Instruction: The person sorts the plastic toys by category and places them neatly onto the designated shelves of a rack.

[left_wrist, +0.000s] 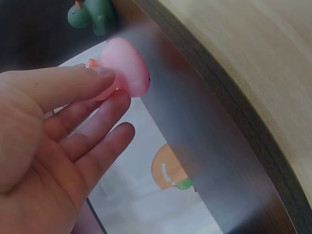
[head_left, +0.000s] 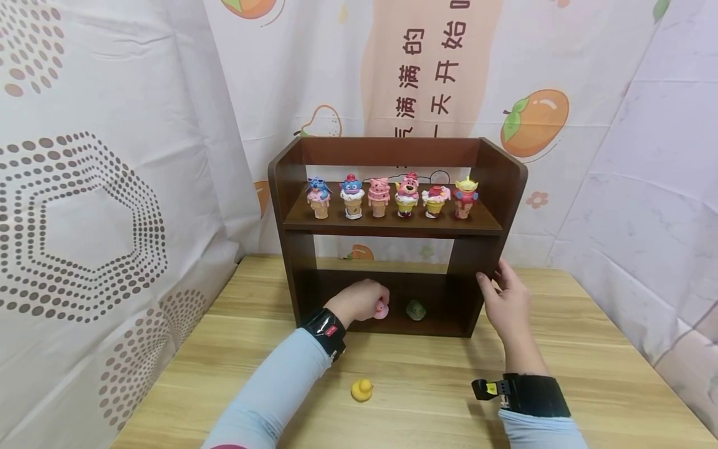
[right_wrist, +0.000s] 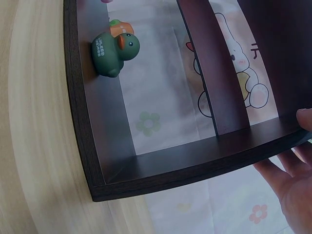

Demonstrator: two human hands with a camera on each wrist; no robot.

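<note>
My left hand [head_left: 361, 300] reaches into the lower level of a dark brown wooden shelf [head_left: 392, 230]. Between thumb and fingers it pinches a small pink rubber duck [left_wrist: 129, 68], just over the bottom board; whether the duck touches the board I cannot tell. To its right a green rubber duck [right_wrist: 108, 56] sits on that board. The right hand [head_left: 507, 305] grips the shelf's right side panel, its thumb at the front edge and the other fingers round the outer side. In front of the shelf, a yellow rubber duck [head_left: 361, 390] lies on the wooden table [head_left: 426, 405].
Several ice-cream-cone figurines, among them a pink one [head_left: 378, 197] and a blue one [head_left: 318, 196], stand in a row on the upper level. A printed curtain [head_left: 359, 68] hangs behind the shelf and along the table's sides.
</note>
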